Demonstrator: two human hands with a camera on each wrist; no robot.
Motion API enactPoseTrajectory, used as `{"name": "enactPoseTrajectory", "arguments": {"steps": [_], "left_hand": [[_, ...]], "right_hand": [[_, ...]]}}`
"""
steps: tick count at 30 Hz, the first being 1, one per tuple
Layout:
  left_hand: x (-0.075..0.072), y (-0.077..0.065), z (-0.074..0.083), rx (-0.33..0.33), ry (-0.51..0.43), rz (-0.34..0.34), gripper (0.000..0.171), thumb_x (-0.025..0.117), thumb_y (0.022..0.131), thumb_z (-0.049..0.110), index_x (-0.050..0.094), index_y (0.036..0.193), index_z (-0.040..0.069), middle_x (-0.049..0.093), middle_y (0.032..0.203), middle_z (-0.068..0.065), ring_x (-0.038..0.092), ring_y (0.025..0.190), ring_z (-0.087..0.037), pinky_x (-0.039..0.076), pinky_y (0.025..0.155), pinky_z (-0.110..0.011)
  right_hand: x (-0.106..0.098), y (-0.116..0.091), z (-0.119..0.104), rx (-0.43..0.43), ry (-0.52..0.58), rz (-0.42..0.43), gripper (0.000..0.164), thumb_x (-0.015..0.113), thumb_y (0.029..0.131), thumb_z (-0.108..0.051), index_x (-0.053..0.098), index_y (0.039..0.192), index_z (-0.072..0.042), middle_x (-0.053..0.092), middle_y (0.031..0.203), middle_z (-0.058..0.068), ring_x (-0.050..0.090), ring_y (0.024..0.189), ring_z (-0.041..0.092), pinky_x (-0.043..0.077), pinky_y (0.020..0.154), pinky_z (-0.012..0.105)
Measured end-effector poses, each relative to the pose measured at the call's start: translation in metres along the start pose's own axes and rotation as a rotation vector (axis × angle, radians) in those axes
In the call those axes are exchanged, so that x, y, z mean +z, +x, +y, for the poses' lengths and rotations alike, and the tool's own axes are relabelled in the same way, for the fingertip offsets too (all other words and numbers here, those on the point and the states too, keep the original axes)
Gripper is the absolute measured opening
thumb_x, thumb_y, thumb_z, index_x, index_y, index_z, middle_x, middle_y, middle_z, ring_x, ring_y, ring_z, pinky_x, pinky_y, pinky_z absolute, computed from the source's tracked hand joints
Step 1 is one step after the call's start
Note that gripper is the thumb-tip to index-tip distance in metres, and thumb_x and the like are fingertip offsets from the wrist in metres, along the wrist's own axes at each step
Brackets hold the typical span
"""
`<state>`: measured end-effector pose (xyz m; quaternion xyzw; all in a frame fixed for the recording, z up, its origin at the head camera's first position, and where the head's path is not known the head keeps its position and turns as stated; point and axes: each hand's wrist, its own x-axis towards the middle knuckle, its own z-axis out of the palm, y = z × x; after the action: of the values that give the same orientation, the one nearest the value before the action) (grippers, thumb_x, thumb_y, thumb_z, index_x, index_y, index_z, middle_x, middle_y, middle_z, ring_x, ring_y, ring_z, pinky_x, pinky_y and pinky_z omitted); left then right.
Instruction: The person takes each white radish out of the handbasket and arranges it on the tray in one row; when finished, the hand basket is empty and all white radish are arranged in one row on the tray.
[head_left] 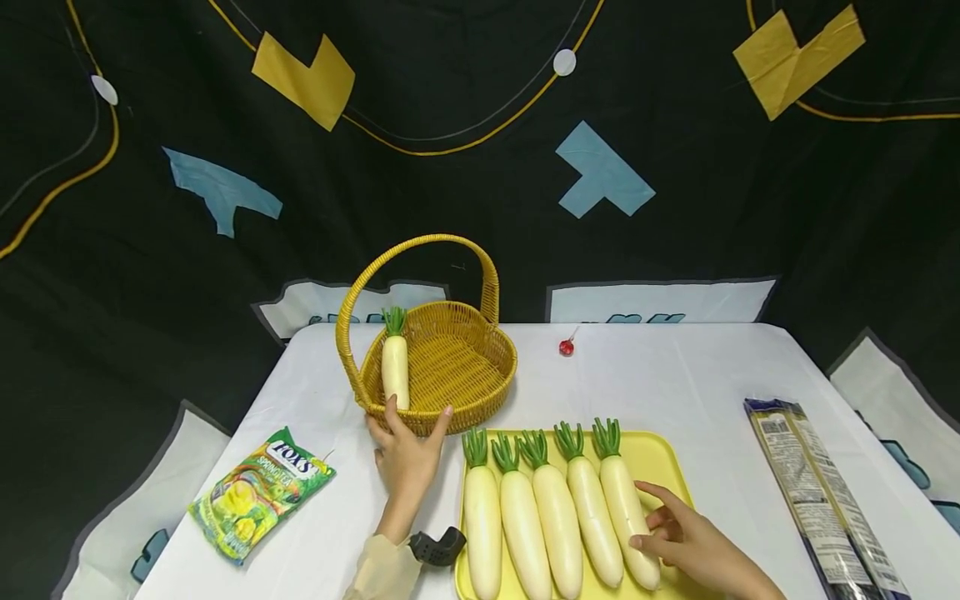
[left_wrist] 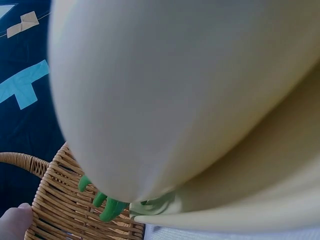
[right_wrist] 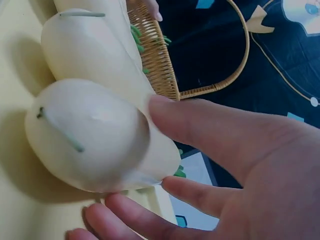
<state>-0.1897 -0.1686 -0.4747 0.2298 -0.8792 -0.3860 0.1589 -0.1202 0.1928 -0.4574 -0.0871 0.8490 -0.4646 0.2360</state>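
- Left hand (head_left: 407, 457) is what I see first: fingers spread and relaxed against the near rim of the wicker basket (head_left: 480, 392), gripping nothing; one radish (head_left: 395, 371) lies inside along the left wall, leaves far.
- Next, on the yellow tray (head_left: 660, 458), I count five radishes side by side, long axes running near to far, leaves far.
- Right hand (head_left: 686, 542) lies just right of the rightmost radish (head_left: 628, 512), fingers loosely curving onto its near end, not yet clasped round it; this hand is nearer.
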Motion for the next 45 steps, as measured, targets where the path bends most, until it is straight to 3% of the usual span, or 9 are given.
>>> {"name": "enactPoseTrajectory", "arguments": {"steps": [5, 11, 16, 21, 25, 32, 36, 40, 45], "left_hand": [[0.0, 0.0, 0.0, -0.002, 0.001, 0.0, 0.105, 0.047, 0.067, 0.079, 0.01, 0.145, 0.019, -0.005, 0.147, -0.03, 0.031, 0.121, -0.057, 0.02, 0.1, -0.065], [0.0, -0.001, 0.001, -0.001, -0.005, 0.016, 0.104, 0.048, 0.067, 0.079, 0.012, 0.144, 0.019, -0.003, 0.147, -0.03, 0.032, 0.121, -0.056, 0.02, 0.101, -0.065], [0.0, -0.001, 0.001, -0.002, -0.005, 0.018, 0.103, 0.049, 0.068, 0.078, 0.012, 0.144, 0.019, -0.002, 0.147, -0.03, 0.033, 0.121, -0.056, 0.021, 0.1, -0.064], [0.0, 0.0, 0.002, 0.0, 0.003, 0.015, 0.103, 0.049, 0.068, 0.078, 0.011, 0.144, 0.018, -0.002, 0.147, -0.03, 0.031, 0.122, -0.056, 0.023, 0.1, -0.064], [0.001, -0.001, 0.002, 0.003, -0.003, 0.033, 0.103, 0.05, 0.068, 0.078, 0.013, 0.144, 0.018, -0.001, 0.147, -0.03, 0.03, 0.122, -0.057, 0.024, 0.098, -0.064], [0.0, -0.002, 0.0, 0.003, -0.007, 0.026, 0.104, 0.049, 0.068, 0.078, 0.013, 0.144, 0.018, -0.002, 0.147, -0.03, 0.029, 0.122, -0.058, 0.024, 0.098, -0.066], [0.0, -0.003, 0.002, 0.001, -0.013, 0.031, 0.103, 0.049, 0.068, 0.078, 0.013, 0.144, 0.019, -0.002, 0.147, -0.03, 0.029, 0.122, -0.057, 0.023, 0.099, -0.065], [0.003, -0.003, 0.002, 0.0, -0.005, 0.031, 0.103, 0.048, 0.067, 0.079, 0.014, 0.144, 0.019, -0.001, 0.147, -0.03, 0.028, 0.122, -0.058, 0.024, 0.098, -0.066], [0.003, -0.003, 0.0, -0.009, 0.002, 0.054, 0.102, 0.05, 0.067, 0.078, 0.016, 0.143, 0.019, 0.0, 0.147, -0.03, 0.029, 0.123, -0.056, 0.023, 0.1, -0.064]], "right_hand": [[-0.002, 0.005, -0.005, -0.018, -0.09, 0.097, 0.063, 0.057, 0.087, -0.036, 0.033, 0.138, -0.008, 0.053, 0.116, 0.013, 0.056, 0.097, 0.019, 0.048, 0.075, 0.035], [-0.01, 0.018, -0.012, -0.117, -0.043, 0.241, 0.055, 0.056, 0.089, -0.03, 0.036, 0.136, -0.01, 0.048, 0.125, 0.02, 0.053, 0.107, 0.03, 0.048, 0.081, 0.04], [-0.014, 0.039, -0.023, -0.339, 0.091, 0.299, 0.044, 0.049, 0.094, -0.02, 0.037, 0.134, -0.006, 0.051, 0.121, 0.02, 0.057, 0.102, 0.013, 0.051, 0.079, 0.031], [-0.013, 0.064, -0.046, -0.514, 0.221, 0.306, 0.04, 0.044, 0.096, -0.014, 0.037, 0.133, -0.001, 0.058, 0.111, 0.001, 0.06, 0.094, 0.005, 0.053, 0.076, 0.028], [-0.013, 0.091, -0.072, -0.468, 0.319, 0.284, 0.043, 0.044, 0.096, -0.025, 0.038, 0.134, -0.006, 0.06, 0.108, -0.005, 0.062, 0.095, 0.01, 0.053, 0.079, 0.029], [-0.006, 0.147, -0.119, -0.283, 0.475, 0.16, 0.05, 0.046, 0.093, -0.041, 0.037, 0.136, -0.016, 0.05, 0.125, 0.021, 0.06, 0.104, 0.026, 0.053, 0.083, 0.034], [0.01, 0.174, -0.146, -0.277, 0.473, 0.105, 0.048, 0.045, 0.095, -0.035, 0.036, 0.136, -0.014, 0.05, 0.126, 0.024, 0.057, 0.108, 0.035, 0.05, 0.087, 0.041], [0.031, 0.194, -0.171, -0.271, 0.47, 0.097, 0.048, 0.047, 0.094, -0.034, 0.038, 0.136, -0.011, 0.054, 0.123, 0.019, 0.059, 0.107, 0.033, 0.047, 0.091, 0.048], [0.064, 0.216, -0.204, -0.254, 0.511, 0.119, 0.054, 0.05, 0.091, -0.039, 0.038, 0.135, -0.01, 0.052, 0.126, 0.019, 0.059, 0.106, 0.033, 0.05, 0.087, 0.043]]}}
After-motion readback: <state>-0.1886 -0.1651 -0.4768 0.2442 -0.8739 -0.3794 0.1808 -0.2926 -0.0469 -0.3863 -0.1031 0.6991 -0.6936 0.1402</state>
